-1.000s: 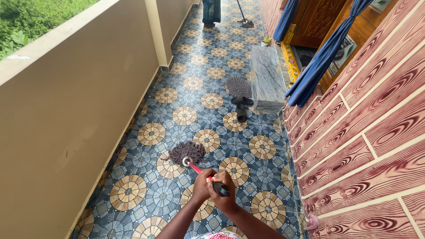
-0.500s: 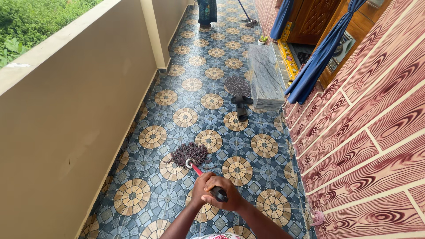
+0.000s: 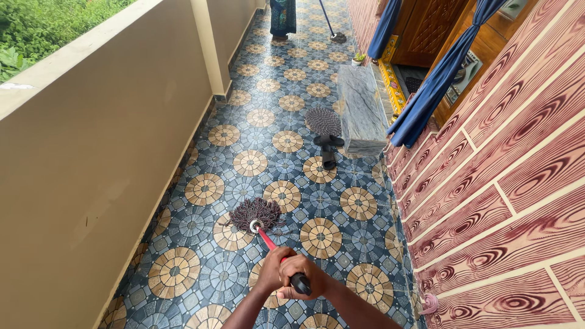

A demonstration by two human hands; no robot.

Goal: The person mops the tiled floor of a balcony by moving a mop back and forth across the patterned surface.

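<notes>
Near the beige parapet wall [image 3: 91, 158], both hands, left hand [image 3: 272, 275] and right hand [image 3: 304, 281], are closed round the red mop handle [image 3: 268, 238], whose dark mop head [image 3: 256, 212] rests on patterned floor tiles [image 3: 286, 116] showing no clear wet streaks, so progress cannot be told.

Glossy patterned floor tiles [image 3: 286, 91]; stringy cloth mop head [image 3: 256, 211] on a smooth red handle [image 3: 268, 239]; polished grey stone bench [image 3: 361, 109]; matt beige wall [image 3: 109, 140].
</notes>
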